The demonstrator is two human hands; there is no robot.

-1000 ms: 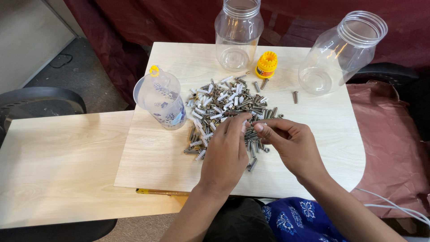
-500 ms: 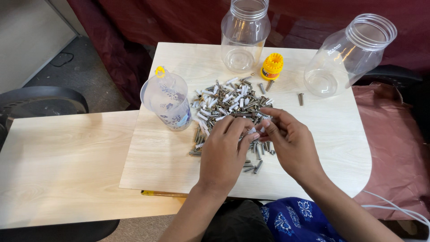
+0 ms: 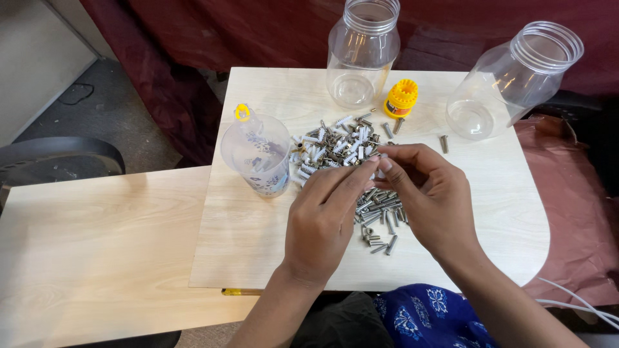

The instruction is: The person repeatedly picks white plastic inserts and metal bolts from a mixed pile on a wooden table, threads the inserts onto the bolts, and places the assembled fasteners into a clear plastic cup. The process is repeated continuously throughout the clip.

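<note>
Both hands, left (image 3: 322, 219) and right (image 3: 432, 200), pinched one screw (image 3: 380, 159) above the pile (image 3: 348, 161); a slip could drop it back.

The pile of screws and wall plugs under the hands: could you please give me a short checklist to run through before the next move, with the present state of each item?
1. Left hand and right hand meet fingertip to fingertip above the pile of screws and wall plugs: ok.
2. A small piece is pinched between the fingertips: cannot tell, the fingers hide it.
3. Upright clear jar stands open, lid off: ok.
4. Tilted clear jar stays on the light wooden board, mouth open: ok.
5. Patterned plastic container stands left of the pile, apart from both hands: ok.
6. All screws gathered: not ok, a stray screw lies apart near the tilted jar.
</note>
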